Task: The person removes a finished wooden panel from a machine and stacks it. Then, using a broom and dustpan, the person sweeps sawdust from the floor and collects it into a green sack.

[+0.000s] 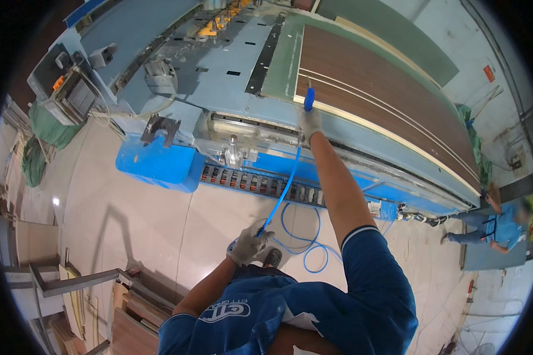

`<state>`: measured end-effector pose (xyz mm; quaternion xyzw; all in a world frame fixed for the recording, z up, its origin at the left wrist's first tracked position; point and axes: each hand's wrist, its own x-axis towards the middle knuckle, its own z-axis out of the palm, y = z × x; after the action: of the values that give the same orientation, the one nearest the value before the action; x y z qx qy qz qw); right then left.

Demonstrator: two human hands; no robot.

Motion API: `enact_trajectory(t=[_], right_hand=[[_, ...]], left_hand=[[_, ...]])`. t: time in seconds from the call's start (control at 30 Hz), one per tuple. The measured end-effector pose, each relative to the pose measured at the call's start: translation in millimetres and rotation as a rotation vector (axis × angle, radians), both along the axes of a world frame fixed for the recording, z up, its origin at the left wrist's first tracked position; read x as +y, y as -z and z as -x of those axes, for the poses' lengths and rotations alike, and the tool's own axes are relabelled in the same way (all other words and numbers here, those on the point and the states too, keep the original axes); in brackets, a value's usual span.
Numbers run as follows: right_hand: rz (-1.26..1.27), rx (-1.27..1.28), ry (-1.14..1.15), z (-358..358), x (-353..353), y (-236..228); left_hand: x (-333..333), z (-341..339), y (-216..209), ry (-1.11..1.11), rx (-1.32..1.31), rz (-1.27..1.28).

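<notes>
- Pale workshop floor (142,219) is spreading out below you, and a long blue panel machine (160,165) is running across the view with a brown board (385,100) lying flat on its bed
- You are reaching your right hand (309,121) out to the near edge of that board, gloved and closed around a blue air nozzle (308,98) that is pointing up over the panel
- Your left hand (249,244) is sitting close to your body, gloved, fingers curled shut on the blue hose (283,192), which is running taut between your two hands
- Spare hose is lying in loops on the floor by your foot (272,257); I judge it could be snagging your shoe or the machine's lower edge if you are stepping sideways
- Another person in blue (494,228) is standing well apart at the machine's far end; blown dust could be drifting that way
</notes>
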<state>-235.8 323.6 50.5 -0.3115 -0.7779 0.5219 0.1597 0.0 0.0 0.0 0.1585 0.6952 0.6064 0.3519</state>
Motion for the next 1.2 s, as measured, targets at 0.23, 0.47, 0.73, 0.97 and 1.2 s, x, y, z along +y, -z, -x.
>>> enact_trajectory(t=[0.23, 0.47, 0.73, 0.97, 1.2], right_hand=[[-0.071, -0.036, -0.060, 38.5, 24.7, -15.3], [0.194, 0.009, -0.223, 9.8, -7.8, 22.8], [0.106, -0.009, -0.266, 26.9, -46.3, -18.2], [0.112, 0.087, -0.157, 51.4, -53.8, -49.1], [-0.095, 0.143, -0.067, 67.8, -33.7, -90.6]], left_hand=[[10.9, 13.3, 7.0, 0.008, -0.018, -0.084], [-12.1, 16.9, 33.7, 0.170, -0.033, 0.062], [-25.1, 32.9, 20.2, 0.090, -0.022, 0.060], [-37.9, 47.8, 9.2, 0.044, 0.187, 0.101], [-55.9, 35.9, 22.1, 0.065, 0.241, 0.035]])
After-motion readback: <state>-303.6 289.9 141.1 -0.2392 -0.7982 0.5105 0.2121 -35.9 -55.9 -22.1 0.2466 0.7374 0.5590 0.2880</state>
